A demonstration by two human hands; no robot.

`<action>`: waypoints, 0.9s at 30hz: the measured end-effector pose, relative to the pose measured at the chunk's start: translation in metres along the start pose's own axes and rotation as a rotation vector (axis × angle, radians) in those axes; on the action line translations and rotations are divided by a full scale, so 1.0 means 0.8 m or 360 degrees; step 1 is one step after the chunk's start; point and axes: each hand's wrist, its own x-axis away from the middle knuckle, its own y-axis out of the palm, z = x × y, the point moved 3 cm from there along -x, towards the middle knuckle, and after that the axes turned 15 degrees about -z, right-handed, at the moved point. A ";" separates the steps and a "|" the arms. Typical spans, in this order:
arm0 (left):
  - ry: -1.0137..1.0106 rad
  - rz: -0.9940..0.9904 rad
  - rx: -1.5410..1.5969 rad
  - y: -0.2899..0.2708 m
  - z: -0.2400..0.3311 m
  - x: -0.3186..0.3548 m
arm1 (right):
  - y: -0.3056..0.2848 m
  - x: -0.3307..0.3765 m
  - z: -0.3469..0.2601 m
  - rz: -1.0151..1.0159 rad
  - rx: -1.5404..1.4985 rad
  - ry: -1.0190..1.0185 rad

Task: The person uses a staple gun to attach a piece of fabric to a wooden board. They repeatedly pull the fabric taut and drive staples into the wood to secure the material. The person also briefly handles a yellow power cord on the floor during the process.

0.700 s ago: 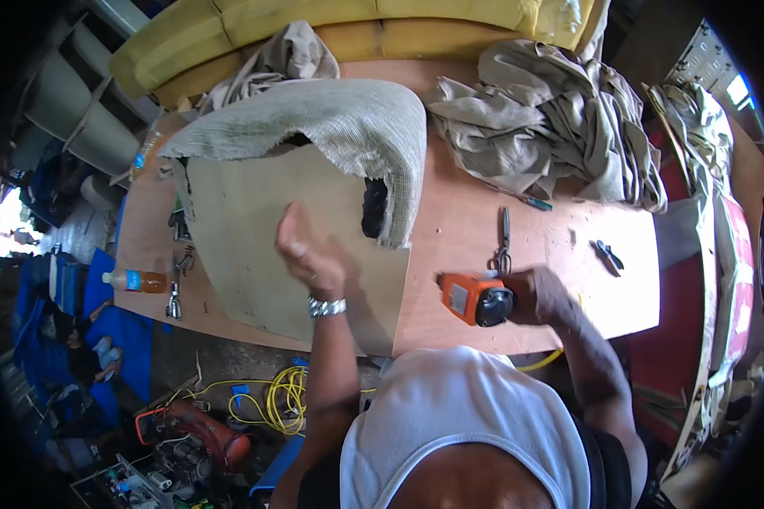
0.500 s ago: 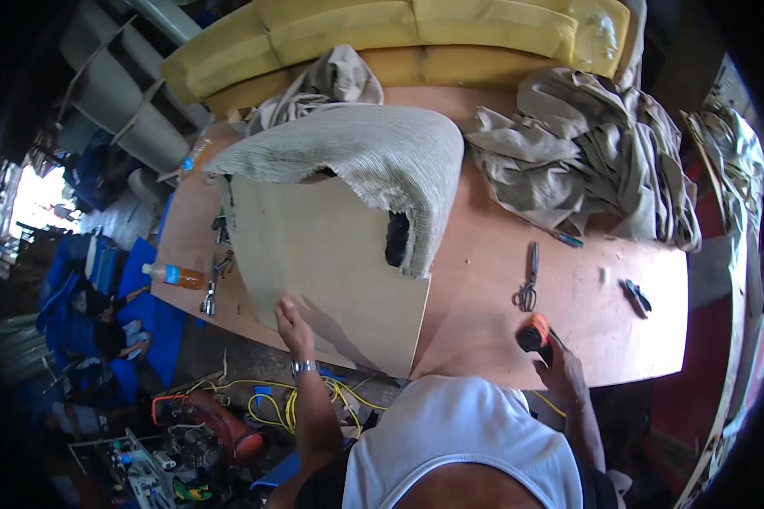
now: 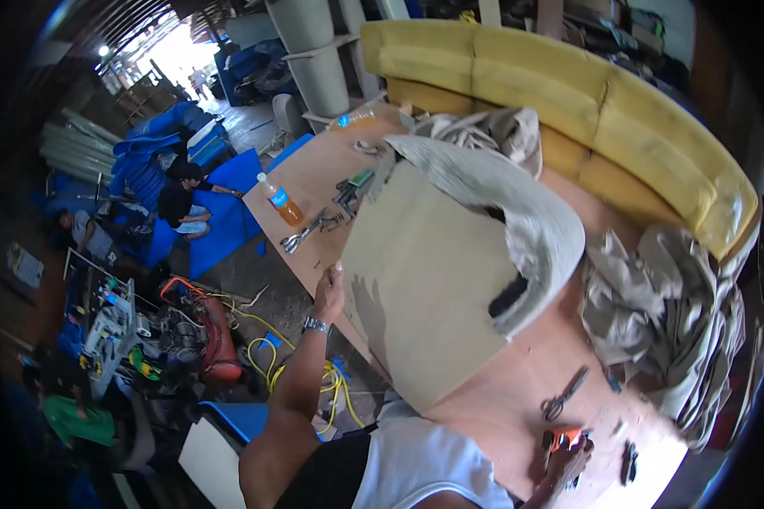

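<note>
the pale board [image 3: 424, 288] lies mid-frame on the table [image 3: 497, 416], with rough cloth [image 3: 539, 246] over its upper right side. it looks stiff and not too heavy; the cloth looks soft. bare edges seem best to grab. the left hand [image 3: 329, 293] is by its left edge; i can't tell if it grips. lower right, the right hand [image 3: 575, 462] holds and partly hides an orange tool [image 3: 558, 439].

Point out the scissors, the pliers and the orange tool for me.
Scissors [image 3: 570, 388]: head view, on the blades.
Pliers [image 3: 630, 462]: head view, near the middle of their length.
Orange tool [image 3: 558, 439]: head view, on its orange body.
</note>
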 end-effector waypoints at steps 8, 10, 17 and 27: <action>-0.0106 -0.0238 0.0031 0.033 -0.037 -0.195 | 0.055 0.039 -0.259 -0.0170 -0.1208 -0.0770; -0.0063 -0.0321 0.0093 0.079 -0.080 -0.226 | 0.079 0.058 -0.313 0.0041 -0.0462 -0.0875; -0.0136 -0.0925 0.0089 0.073 -0.025 -0.154 | 0.089 0.004 -0.270 0.0856 -0.0600 -0.0839; 0.0004 -0.1768 0.0548 0.071 -0.053 -0.112 | -0.022 -0.024 -0.181 0.0475 -0.0929 -0.0314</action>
